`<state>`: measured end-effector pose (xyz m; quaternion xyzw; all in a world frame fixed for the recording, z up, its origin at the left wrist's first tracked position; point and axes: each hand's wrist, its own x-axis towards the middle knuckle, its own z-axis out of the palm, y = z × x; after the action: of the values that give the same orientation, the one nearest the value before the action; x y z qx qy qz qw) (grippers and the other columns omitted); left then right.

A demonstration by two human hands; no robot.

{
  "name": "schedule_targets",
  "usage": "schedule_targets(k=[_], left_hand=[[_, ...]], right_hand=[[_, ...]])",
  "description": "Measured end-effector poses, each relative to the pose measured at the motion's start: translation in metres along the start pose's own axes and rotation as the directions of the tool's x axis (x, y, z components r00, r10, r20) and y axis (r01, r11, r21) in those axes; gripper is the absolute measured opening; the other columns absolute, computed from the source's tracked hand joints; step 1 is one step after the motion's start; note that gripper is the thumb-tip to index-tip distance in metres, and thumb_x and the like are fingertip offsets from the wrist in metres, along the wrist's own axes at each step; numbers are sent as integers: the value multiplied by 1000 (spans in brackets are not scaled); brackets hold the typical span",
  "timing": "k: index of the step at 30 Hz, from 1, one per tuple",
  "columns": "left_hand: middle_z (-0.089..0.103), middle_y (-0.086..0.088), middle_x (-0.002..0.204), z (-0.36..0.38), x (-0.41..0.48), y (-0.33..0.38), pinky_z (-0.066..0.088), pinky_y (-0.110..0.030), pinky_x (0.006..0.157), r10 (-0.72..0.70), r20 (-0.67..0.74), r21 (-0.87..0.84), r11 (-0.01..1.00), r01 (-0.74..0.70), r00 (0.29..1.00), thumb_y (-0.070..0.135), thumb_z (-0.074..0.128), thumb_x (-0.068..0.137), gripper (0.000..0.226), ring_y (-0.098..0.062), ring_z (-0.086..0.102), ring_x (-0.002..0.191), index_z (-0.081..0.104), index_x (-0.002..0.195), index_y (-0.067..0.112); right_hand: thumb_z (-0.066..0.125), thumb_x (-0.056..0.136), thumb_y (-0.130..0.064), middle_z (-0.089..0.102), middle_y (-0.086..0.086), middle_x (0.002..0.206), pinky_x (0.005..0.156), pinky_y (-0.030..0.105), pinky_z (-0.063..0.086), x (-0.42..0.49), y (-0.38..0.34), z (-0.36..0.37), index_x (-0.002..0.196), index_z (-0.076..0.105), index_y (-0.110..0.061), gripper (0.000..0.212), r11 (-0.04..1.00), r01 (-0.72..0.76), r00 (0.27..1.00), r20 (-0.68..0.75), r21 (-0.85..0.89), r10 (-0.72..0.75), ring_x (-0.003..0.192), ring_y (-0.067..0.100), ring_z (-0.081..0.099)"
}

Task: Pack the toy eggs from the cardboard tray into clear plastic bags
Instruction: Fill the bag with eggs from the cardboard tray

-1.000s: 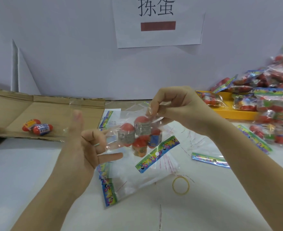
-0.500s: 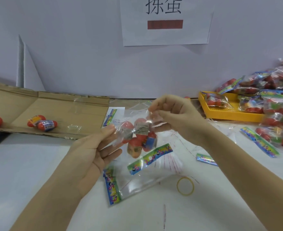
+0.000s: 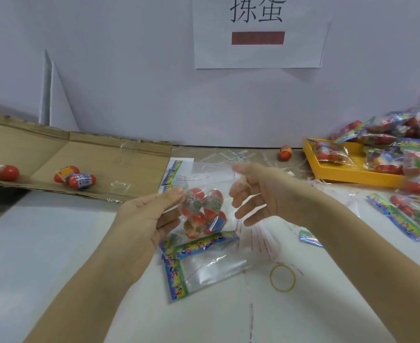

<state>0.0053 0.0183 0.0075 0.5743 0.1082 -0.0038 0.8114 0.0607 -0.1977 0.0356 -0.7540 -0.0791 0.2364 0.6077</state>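
Single head-worn view, forward and down, close over the table

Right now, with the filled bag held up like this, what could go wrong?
Only the left hand pinches the filled bag; the right hand is open beside it, so the bag could slip or spill eggs. A loose egg lies by the yellow tray, outside any bag; it may roll away or be forgotten.
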Motion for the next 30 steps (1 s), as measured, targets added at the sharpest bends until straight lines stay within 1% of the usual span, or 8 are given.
schedule_targets(k=[3, 6, 8, 13, 15, 20, 24, 30], left_hand=[[76, 2, 81, -3, -1, 2, 49, -24, 60, -12, -25, 68, 998, 14, 1000, 36, 77, 47, 25, -10, 68, 69, 79, 64, 19], [67, 8, 63, -5, -3, 5, 45, -20, 41, -43, -51, 97, 994, 47, 998, 37, 78, 47, 31, -8, 62, 51, 76, 71, 17], [60, 7, 55, -6, -3, 7, 44, -20, 37, -51, -65, 115, 992, 58, 997, 37, 76, 52, 34, -11, 62, 46, 73, 78, 15], [66, 4, 59, -8, -3, 9, 47, -19, 39, -19, -40, 145, 989, 25, 999, 38, 73, 57, 32, -11, 66, 51, 71, 77, 13], [64, 5, 58, -9, -2, 8, 49, -20, 42, -17, -39, 128, 992, 22, 999, 37, 75, 55, 24, -11, 65, 51, 74, 68, 17], [73, -1, 69, -8, 0, 4, 57, -22, 53, -24, 53, 87, 996, 20, 998, 29, 74, 56, 15, -12, 69, 60, 77, 58, 14], [73, -3, 68, -8, 4, 1, 57, -20, 55, -25, 33, 73, 997, 22, 999, 26, 73, 55, 13, -12, 70, 60, 76, 57, 13], [74, -9, 76, -11, 11, -5, 57, -18, 60, -31, 47, 17, 999, 30, 998, 16, 71, 63, 16, -14, 70, 68, 70, 73, 3]], right_hand=[[73, 80, -37, 69, 4, 78, 62, 32, 58, 3, 4, 0, 71, 75, -18, 21, 997, 68, 996, 51, 21, -69, 70, 22, 70], [80, 65, -37, 70, 4, 81, 70, 33, 59, 4, 7, -5, 77, 77, -16, 25, 991, 114, 984, 127, 64, -121, 73, 20, 69], [81, 61, -34, 71, 5, 81, 76, 32, 59, 5, 10, -7, 81, 78, -15, 28, 987, 147, 976, 150, 65, -156, 76, 19, 70], [80, 61, -32, 74, 4, 87, 84, 27, 56, 8, 15, -3, 79, 79, -16, 24, 977, 211, 968, 132, 38, -214, 81, 15, 69], [80, 61, -30, 74, 4, 88, 86, 28, 56, 9, 16, -4, 78, 79, -16, 22, 976, 209, 968, 132, 56, -215, 83, 16, 69], [83, 56, -27, 75, 6, 86, 80, 25, 57, 11, 22, -2, 75, 79, -15, 23, 981, 175, 971, 149, 86, -187, 84, 16, 71], [79, 62, -22, 74, 9, 83, 79, 28, 57, 14, 28, 2, 74, 78, -13, 16, 976, 138, 975, 149, 169, -164, 83, 19, 71], [77, 66, -16, 74, 13, 82, 68, 28, 58, 12, 25, 1, 75, 78, -8, 12, 993, 33, 984, 168, 110, -51, 72, 21, 71]])
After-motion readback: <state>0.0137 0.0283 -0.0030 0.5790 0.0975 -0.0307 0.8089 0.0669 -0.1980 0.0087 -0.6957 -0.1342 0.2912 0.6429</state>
